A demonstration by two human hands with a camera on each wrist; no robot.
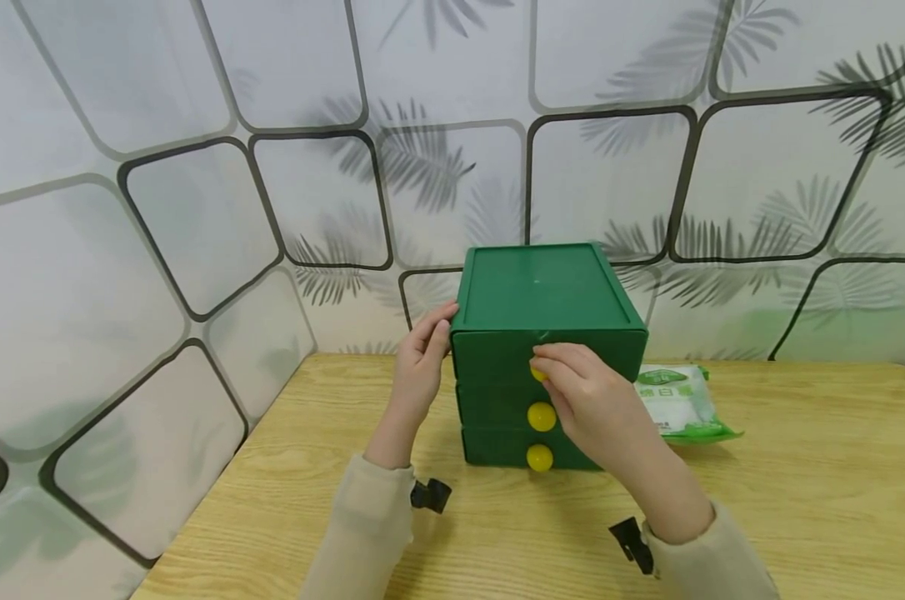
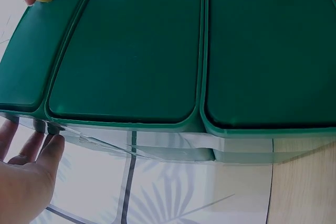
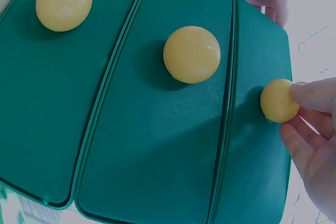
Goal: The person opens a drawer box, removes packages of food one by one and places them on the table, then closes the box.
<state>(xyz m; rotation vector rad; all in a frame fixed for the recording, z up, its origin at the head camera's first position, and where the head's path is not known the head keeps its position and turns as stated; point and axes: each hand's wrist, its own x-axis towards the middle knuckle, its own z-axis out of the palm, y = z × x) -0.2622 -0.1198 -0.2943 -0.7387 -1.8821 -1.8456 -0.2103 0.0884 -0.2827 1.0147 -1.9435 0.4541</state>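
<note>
A green cabinet (image 1: 546, 287) with three stacked drawers stands on the table, its front facing me. Each drawer carries a round yellow knob. My right hand (image 1: 598, 404) pinches the top knob (image 3: 277, 100) between thumb and fingers. Below it, the middle knob (image 1: 541, 417) and the bottom knob (image 1: 539, 457) are untouched. My left hand (image 1: 420, 362) rests its fingers against the cabinet's left side near the upper edge. In the left wrist view that side looks clear and see-through, with the left fingertips (image 2: 52, 148) at the top drawer's level. All three drawer fronts sit flush.
Right of the cabinet lies a white and green plastic packet (image 1: 677, 404), partly hidden behind it. The wooden table (image 1: 820, 467) runs back to a patterned wall covering (image 1: 452, 200) behind and on the left. A black strap (image 1: 430, 495) sits at the left cuff.
</note>
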